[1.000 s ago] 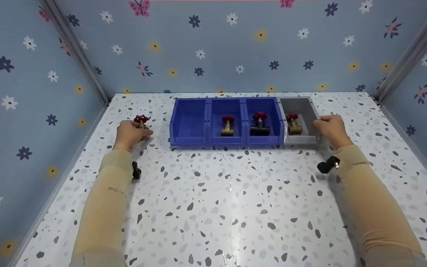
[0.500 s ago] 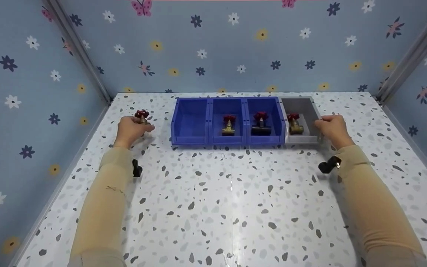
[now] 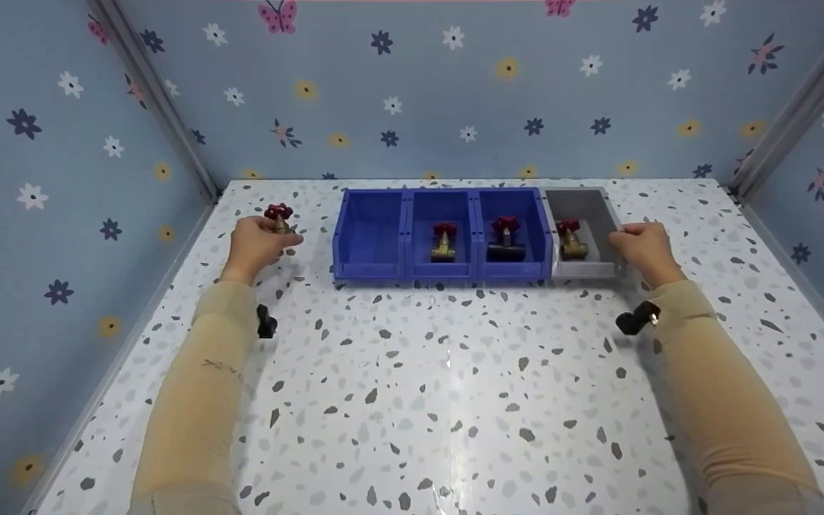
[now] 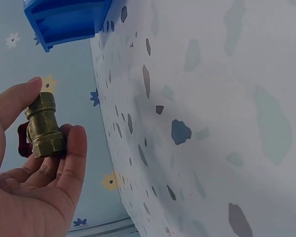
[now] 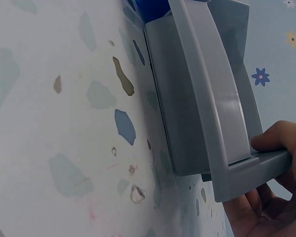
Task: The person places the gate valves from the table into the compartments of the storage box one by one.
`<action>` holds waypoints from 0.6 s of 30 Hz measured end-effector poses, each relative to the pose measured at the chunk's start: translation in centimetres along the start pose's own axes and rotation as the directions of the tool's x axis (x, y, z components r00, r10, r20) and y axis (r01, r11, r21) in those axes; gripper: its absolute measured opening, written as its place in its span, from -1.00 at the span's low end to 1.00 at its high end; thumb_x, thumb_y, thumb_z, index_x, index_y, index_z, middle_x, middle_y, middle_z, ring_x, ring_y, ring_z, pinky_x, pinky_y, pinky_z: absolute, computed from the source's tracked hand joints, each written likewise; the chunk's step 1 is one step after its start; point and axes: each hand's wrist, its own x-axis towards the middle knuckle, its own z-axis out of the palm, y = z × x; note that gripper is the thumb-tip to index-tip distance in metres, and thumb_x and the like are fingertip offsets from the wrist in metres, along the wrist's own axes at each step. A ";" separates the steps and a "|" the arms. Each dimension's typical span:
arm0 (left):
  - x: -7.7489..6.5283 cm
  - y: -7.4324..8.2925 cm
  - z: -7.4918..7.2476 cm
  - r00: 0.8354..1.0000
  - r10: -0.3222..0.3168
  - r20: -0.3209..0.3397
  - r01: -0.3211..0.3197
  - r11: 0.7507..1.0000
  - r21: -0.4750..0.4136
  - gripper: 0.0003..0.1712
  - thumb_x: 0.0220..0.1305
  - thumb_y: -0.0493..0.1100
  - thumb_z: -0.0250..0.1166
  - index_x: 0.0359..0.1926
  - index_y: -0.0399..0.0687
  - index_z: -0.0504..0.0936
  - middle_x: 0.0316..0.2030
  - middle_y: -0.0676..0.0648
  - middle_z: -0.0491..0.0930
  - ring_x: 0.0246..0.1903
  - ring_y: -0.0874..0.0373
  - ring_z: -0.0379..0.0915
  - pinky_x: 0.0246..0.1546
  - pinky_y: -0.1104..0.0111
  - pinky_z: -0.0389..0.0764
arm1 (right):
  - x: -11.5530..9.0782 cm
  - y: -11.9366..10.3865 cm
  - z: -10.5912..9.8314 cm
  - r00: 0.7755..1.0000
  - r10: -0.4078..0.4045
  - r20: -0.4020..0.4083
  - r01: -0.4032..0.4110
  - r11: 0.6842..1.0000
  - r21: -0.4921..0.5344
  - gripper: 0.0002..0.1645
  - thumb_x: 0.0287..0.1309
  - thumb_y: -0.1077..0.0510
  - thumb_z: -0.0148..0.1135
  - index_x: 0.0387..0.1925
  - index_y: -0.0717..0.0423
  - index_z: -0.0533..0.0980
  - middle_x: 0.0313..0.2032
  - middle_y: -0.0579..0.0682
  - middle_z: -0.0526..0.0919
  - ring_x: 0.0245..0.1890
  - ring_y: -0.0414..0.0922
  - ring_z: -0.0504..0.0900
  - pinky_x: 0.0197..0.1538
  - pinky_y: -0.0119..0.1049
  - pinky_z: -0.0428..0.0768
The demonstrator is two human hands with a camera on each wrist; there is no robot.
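Between thumb and fingers, my left hand holds a brass valve with a red handwheel, raised off the table to the left of the bins. My right hand pinches the right side wall of the grey bin, thumb on the inside and fingers beneath the rim. Inside that grey bin lies a brass valve with a red wheel. A black-bodied valve sits in the blue bin beside it, and another brass valve in the middle blue bin. The leftmost blue bin holds nothing visible.
The bins stand side by side in one row on a speckled white table. Behind them rises a flowered blue wall, with side walls at left and right. A black wrist mount sticks out from the right sleeve.
My left hand has lifted the valve upward from the table and slightly to the right. The right hand keeps its grip on the grey bin, which stays in place.
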 end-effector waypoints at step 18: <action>-1.1 1.7 -0.2 0.998 0.055 -0.022 -0.054 0.998 0.027 -0.20 0.39 0.07 0.50 0.41 -0.31 0.44 0.20 -0.30 0.62 0.05 -0.04 0.66 0.22 0.09 0.65 | -0.1 0.1 0.0 1.000 -0.012 0.005 0.012 1.000 0.008 -0.29 0.54 0.08 0.07 0.57 0.35 0.33 0.51 0.40 0.44 0.52 0.27 0.46 0.58 0.16 0.43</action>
